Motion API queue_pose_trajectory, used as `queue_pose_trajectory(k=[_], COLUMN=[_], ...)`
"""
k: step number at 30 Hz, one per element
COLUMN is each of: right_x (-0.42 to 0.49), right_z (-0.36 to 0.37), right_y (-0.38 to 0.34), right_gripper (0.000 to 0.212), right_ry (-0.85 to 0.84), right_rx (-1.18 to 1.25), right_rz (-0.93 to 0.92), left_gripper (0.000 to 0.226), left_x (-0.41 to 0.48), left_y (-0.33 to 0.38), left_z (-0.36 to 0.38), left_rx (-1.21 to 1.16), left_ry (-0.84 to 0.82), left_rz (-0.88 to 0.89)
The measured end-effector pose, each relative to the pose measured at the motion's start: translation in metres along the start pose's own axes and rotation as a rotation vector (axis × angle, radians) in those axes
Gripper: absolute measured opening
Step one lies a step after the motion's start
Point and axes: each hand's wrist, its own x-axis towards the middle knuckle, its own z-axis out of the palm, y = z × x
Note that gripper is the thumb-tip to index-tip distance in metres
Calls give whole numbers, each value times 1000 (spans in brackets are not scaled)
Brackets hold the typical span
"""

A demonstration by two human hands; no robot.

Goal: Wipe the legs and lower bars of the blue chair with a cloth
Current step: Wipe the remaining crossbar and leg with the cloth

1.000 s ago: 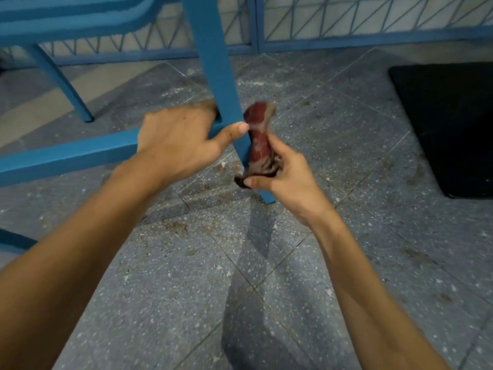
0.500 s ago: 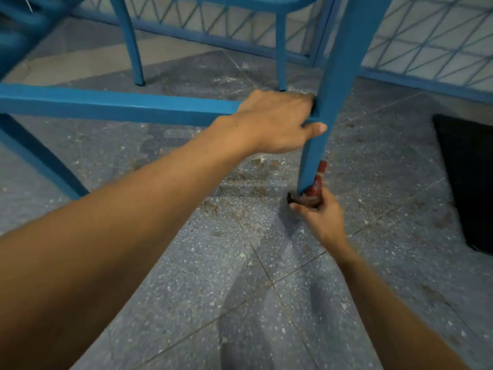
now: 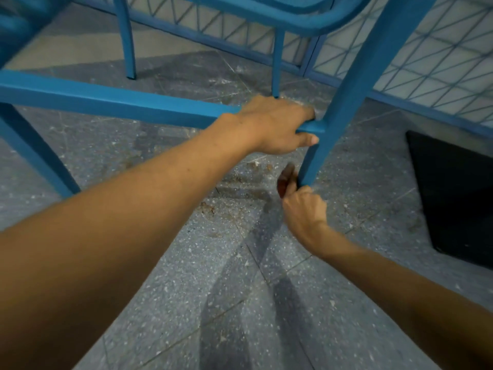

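Four blue-painted metal chair legs (image 3: 354, 94) show; left hand (image 3: 277, 126) grips one blue lower bar (image 3: 120, 102), right hand (image 3: 304, 206) clutches one dark-red cloth (image 3: 286, 180).

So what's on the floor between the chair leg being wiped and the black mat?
Nothing: the head view shows bare speckled floor tile between the chair leg and the black mat.

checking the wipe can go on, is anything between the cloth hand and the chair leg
Nothing visible. The right hand presses the dark red cloth straight against the foot of the blue metal chair leg; the left hand grips the lower bar above it.
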Motion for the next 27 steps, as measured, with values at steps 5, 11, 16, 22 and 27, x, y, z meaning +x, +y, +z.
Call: queue_pose_trajectory(k=[5,11,16,22,27], right_x=[7,-30,-21,6,25], right_z=[33,25,-19,-86,-117], right_y=[-25,46,122,174,168], right_gripper=[48,38,36,27,36], right_ry=[-244,-256,-106,-27,-92], right_rx=[32,573,858,1962,2034], right_rz=[-83,91,286,341,73], left_gripper=[38,42,45,49,60], left_x=[-2,-6,-15,-49,-70], left_y=[-2,1,13,23,1], left_z=[1,0,1,11,21], left_rx=[1,1,73,-64,-59], left_ry=[23,13,76,228,314], left_rz=[8,-23,-92,-531,-502])
